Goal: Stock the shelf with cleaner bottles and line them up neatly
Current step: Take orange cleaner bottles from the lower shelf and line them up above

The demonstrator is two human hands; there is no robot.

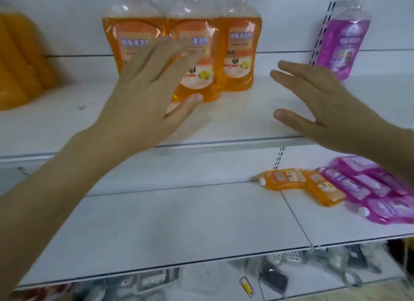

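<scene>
Head view: three orange cleaner bottles (238,54) stand close together at the back of the upper shelf (246,121). The left hand (147,94) is in front of them, fingers spread wide, holding nothing. The right hand (324,105) is over that shelf too, fingers straight, holding nothing. Below that shelf, more bottles (322,188) lie flat.

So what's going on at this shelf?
A person is stocking cleaner. Three orange bottles stand together on the upper shelf. The left hand is spread open in front of the middle one, and the right hand is open beside them, holding nothing. A purple bottle stands further right. Loose bottles, orange and purple, lie flat on the lower shelf.
</scene>
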